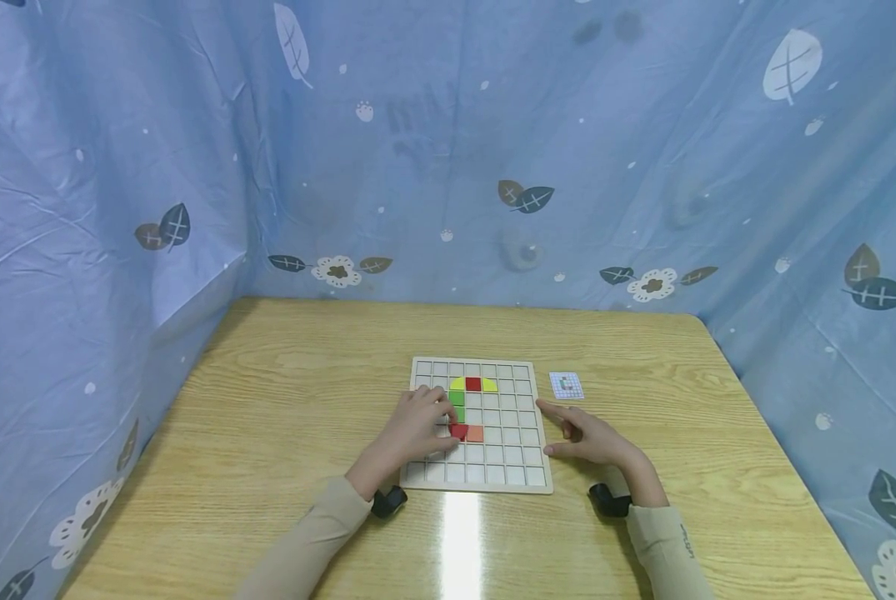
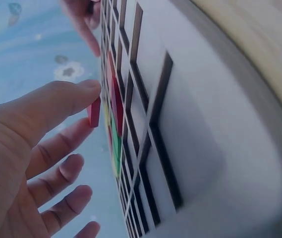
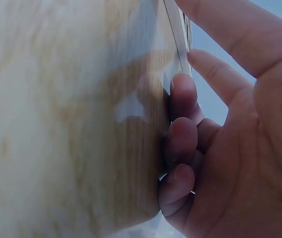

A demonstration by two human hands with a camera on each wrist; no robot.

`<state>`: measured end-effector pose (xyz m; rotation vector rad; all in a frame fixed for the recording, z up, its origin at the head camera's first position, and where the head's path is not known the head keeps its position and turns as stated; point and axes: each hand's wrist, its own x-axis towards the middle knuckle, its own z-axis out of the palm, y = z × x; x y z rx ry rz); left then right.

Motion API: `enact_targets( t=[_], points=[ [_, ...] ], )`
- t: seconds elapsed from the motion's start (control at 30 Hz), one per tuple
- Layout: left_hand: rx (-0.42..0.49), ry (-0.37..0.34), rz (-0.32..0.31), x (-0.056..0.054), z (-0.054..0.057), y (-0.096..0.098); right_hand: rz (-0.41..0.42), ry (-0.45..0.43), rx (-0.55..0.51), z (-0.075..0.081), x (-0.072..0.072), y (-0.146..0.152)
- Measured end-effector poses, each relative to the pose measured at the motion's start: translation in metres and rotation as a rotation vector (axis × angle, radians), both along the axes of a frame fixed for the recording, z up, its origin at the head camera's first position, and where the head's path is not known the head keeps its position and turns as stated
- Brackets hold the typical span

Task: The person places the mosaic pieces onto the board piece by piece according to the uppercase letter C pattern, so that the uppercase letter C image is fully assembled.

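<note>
A white gridded board [image 1: 496, 473] lies on the table with several coloured tiles in its cells. My left hand [image 1: 413, 423] reaches over its left part. Thumb and index finger pinch a small red tile [image 2: 94, 115], held just off the board in the left wrist view. Beyond it, another red patch [image 2: 116, 99] shows on the board. Close by are an orange tile [image 1: 475, 433] and green tiles [image 1: 457, 398]. My right hand [image 1: 592, 437] rests at the board's right edge, thumb and index finger extended against it, the other fingers bent.
At the board's top, a dark red tile [image 1: 473, 384] lies between two yellow pieces [image 1: 489, 385]. A small pattern card [image 1: 567, 386] lies right of the board. The wooden table [image 1: 297, 392] meets a blue leaf-print curtain [image 1: 448, 150] at the back and sides.
</note>
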<state>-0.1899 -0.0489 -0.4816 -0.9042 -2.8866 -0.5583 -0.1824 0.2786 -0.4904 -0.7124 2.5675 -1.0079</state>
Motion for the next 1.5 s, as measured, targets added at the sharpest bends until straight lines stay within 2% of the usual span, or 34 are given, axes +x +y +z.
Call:
enact_targets(
  t=[0.2, 0.53, 0.77, 1.13, 1.5],
  points=[
    [-0.014, -0.01, -0.009, -0.002, -0.002, 0.013, 0.0, 0.003, 0.001, 0.0, 0.0, 0.0],
    [0.016, -0.015, -0.052, -0.003, 0.0, 0.035, 0.004, 0.001, -0.001, 0.0, 0.0, 0.0],
    [-0.011, 0.025, -0.051, -0.006, -0.006, 0.045, 0.006, 0.008, -0.002, -0.001, -0.001, 0.0],
    [-0.059, 0.034, -0.03, -0.006, -0.008, 0.051, 0.002, 0.013, 0.006, -0.002, -0.001, 0.0],
    [-0.034, 0.032, -0.01, -0.006, -0.008, 0.05, -0.007, 0.016, 0.022, -0.003, -0.001, 0.001]
  ],
)
